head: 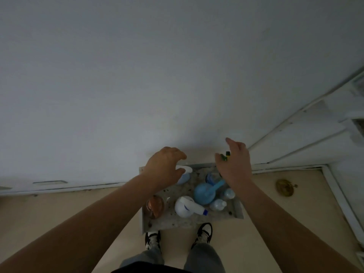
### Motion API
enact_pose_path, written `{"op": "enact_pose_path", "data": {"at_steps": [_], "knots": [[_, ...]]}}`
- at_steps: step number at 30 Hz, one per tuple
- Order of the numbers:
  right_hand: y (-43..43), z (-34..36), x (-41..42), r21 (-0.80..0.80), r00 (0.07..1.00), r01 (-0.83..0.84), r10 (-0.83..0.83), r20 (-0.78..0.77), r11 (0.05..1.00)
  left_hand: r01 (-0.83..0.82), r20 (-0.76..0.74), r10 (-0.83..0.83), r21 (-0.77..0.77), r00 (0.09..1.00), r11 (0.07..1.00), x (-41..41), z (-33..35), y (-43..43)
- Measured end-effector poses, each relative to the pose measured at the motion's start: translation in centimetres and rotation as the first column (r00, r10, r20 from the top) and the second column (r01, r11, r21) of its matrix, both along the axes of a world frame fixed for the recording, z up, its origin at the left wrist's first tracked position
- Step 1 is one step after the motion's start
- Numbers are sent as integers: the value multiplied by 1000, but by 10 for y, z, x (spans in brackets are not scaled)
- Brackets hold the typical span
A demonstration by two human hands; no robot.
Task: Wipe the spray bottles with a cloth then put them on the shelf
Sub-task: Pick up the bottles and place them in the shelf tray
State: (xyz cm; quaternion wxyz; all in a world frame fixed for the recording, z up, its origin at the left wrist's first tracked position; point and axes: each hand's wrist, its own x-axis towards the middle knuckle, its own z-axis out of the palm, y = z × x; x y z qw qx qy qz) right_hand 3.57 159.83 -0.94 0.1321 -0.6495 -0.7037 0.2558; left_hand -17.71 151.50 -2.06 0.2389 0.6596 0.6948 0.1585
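Head view: low speckled tabletop (178, 223) against the wall, bottles crowded on it.

- Front-left corner: amber bottle (155, 206), upright.
- Left hand (165, 167) hovers over the back-left corner, fingers half-curled with a gap to the thumb, gripping nothing visible. White trigger (186, 169) of a pale bottle (184, 177) shows in that gap; contact unclear.
- Centre front: white bottle (186, 206), blue nozzle pointing right.
- Just behind it: round blue bottle (202, 193), its trigger angled up-right.
- To the right of those: two small clear bottles (217, 204), near the right edge.
- Right hand (234, 167) sits over the back-right corner, fingers spread. Green-black nozzle (226, 155) pokes out between thumb and fingers; can't tell whether it's gripped or just behind the hand.
- Hands well apart, at about the same height in frame.
- Shoes (203, 232) at the tabletop's front edge.
- Far right, on the floor: brass fitting (284, 187).
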Motion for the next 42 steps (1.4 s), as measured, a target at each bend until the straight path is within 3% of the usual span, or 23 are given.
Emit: {"op": "enact_pose_path", "data": {"at_steps": [3,5,9,14,21,28,31,35,37,39,40,42], "knots": [[19,2,23,-360,990,114,-76,117,926,52,-88,-60,-98,994,994,20,-3,10],[25,-9,29,-430,991,104,-59,118,897,67,-151,-95,-184,984,981,32,-7,15],[27,-28,33,-356,991,-67,102,82,932,47,-206,-96,-229,974,972,46,-17,18],[29,-32,36,-318,885,-399,452,112,860,-5,-226,-33,-166,974,986,44,-28,16],[38,-38,18,-249,786,-577,612,87,778,5,-203,-14,-47,979,999,39,-25,7],[33,-45,1,-268,742,-623,663,94,735,-58,-111,60,26,992,998,38,-17,-14],[28,-46,5,-289,746,-621,663,68,729,-6,-114,27,183,993,983,34,-11,-27],[18,-40,19,-220,847,-506,529,60,834,-58,-78,89,332,993,942,25,-7,-53],[10,-32,26,-15,891,-450,450,66,893,-93,-82,128,336,988,937,17,-6,-65],[-7,-18,28,237,914,-394,406,-3,888,-158,-49,182,312,982,937,10,-8,-76],[-18,-11,25,260,909,-391,414,-38,883,-219,-17,232,274,972,936,7,-10,-82],[-41,-4,14,78,884,-452,458,-95,888,-376,52,373,155,927,913,2,-18,-98]]}}
